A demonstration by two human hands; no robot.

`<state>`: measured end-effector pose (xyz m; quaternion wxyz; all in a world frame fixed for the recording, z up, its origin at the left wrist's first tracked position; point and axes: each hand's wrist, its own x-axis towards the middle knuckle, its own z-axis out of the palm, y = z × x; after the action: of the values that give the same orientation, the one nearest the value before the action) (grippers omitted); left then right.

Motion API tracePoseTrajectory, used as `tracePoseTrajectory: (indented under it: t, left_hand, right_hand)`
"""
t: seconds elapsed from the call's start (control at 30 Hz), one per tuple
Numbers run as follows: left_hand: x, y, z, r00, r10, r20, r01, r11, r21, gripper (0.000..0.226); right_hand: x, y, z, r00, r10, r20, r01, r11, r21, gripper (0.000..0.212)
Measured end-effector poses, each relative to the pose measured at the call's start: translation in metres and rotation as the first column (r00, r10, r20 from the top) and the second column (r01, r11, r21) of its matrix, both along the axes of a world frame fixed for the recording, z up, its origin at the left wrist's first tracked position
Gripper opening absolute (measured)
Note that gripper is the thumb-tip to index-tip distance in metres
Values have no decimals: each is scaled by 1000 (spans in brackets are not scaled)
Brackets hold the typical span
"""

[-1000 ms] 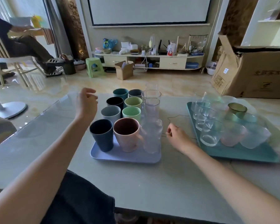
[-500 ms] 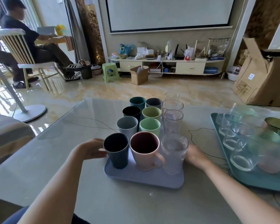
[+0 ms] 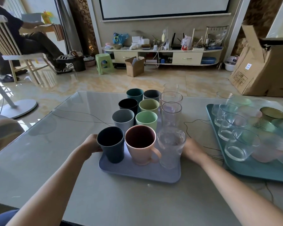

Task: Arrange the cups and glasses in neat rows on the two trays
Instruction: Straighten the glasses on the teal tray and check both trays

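A lavender tray (image 3: 137, 174) in front of me carries three rows: dark and grey cups on the left, with a navy cup (image 3: 110, 144) nearest; a pink mug (image 3: 141, 145) and green cups in the middle; clear tall glasses (image 3: 171, 115) on the right. My left hand (image 3: 91, 144) grips the tray's left edge beside the navy cup. My right hand (image 3: 192, 148) holds the right edge behind the nearest glass (image 3: 170, 149), its fingers partly hidden. A teal tray (image 3: 245, 168) at the right holds several short clear glasses, frosted tumblers and a dark olive cup (image 3: 272, 114).
The grey table (image 3: 59, 144) has a glass top with thin black cords lying across it. Beyond its far edge are a shiny tiled floor, a green stool (image 3: 103, 62), a TV cabinet, a large cardboard box (image 3: 265, 67) at right, and a seated person (image 3: 23, 39) at left.
My left hand came down from above the cups to the tray's left edge. My right hand moved from the table to the tray's right edge. The view shifted closer.
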<state>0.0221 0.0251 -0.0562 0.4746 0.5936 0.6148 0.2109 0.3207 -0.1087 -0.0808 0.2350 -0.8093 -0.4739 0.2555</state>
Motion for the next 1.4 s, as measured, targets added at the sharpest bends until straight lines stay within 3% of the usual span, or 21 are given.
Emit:
tracePoseTrajectory:
  t: [0.3,0.43,0.63,0.77,0.87,0.97,1.03,1.1,1.27,1.33,1.4]
  left_hand:
    - [42,-12,-16,990,-117,78,120,992,-28,20]
    - [52,-16,-19,981,-167,97,172,984,-45,17]
    - [57,-21,-16,980,-169,101,175,983,-58,14]
    - [59,-24,-10,971,-215,102,225,970,-98,17]
    - [60,-28,-5,969,-203,140,215,973,-79,20]
    - [65,-28,-6,982,-104,158,93,993,75,19]
    - [67,-29,-6,951,44,308,-81,991,109,24]
    - [69,-35,-3,846,157,510,-189,982,12,28]
    - [80,-54,5,728,105,677,-71,994,-77,35]
    - [81,-59,9,660,101,744,-69,995,-74,34]
    - [81,-64,12,648,55,760,-62,998,-19,43]
  right_hand:
    - [48,-39,7,991,-112,79,118,990,-77,34]
    - [62,-46,8,990,-136,42,139,988,-66,32]
    - [58,-62,11,993,50,107,-48,999,-22,28]
    - [60,-63,16,991,-45,126,45,999,7,23]
    - [63,-57,27,982,-190,-14,191,979,68,18]
    - [63,-52,35,943,-280,-180,310,936,165,11]
    - [62,-49,33,912,-318,-259,379,896,234,11]
    - [58,-48,29,863,-343,-370,452,852,264,16]
    - [48,-48,25,797,-300,-525,471,852,228,34]
    - [48,-48,24,759,-293,-581,500,834,232,37]
    - [47,-49,23,739,-290,-608,518,822,238,34]
